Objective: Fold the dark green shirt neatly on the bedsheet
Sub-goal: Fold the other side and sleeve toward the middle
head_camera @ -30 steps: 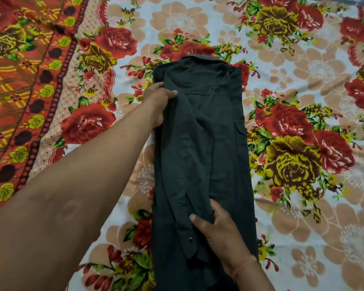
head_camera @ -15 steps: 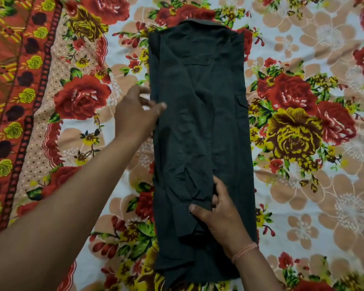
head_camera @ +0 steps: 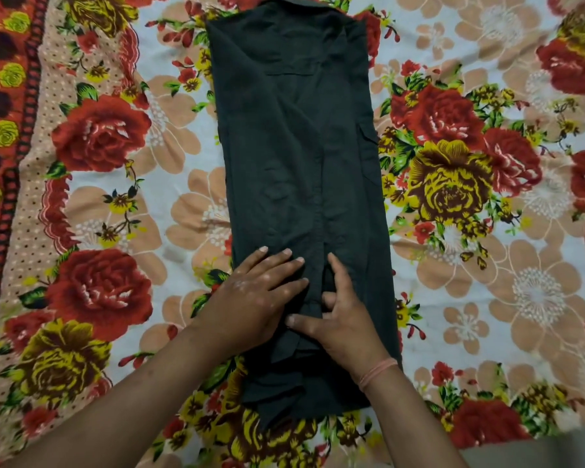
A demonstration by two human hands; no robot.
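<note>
While lying flat and lengthwise in the middle of the floral bedsheet (head_camera: 487, 315), folded to a long narrow strip: dark green shirt (head_camera: 294, 146), both sides turned inward and meeting along a line down the centre. Collar (head_camera: 301, 1) toward the bedsheet's far edge, hem toward the near edge. Small pocket flap (head_camera: 367, 133) showing at the strip's right side. Light creases across the upper half; lower end bunched and uneven.

Left hand (head_camera: 250, 298) laid flat on the shirt's lower left part, fingers straight and slightly spread, pressing the cloth down. Heel of the palm off the strip's left side, over the sheet.

Right hand (head_camera: 347, 322) just beside it, on the centre line. Forefinger stretched up along that line, thumb reaching left toward the other hand, remaining fingers curled, pinching a fold of the inward-turned cloth. Pink thread band (head_camera: 377, 371) around the right wrist.

Both forearms coming in from the near edge. Red-and-orange patterned border (head_camera: 0, 163) running along the bedsheet's left edge, well apart from the shirt.
</note>
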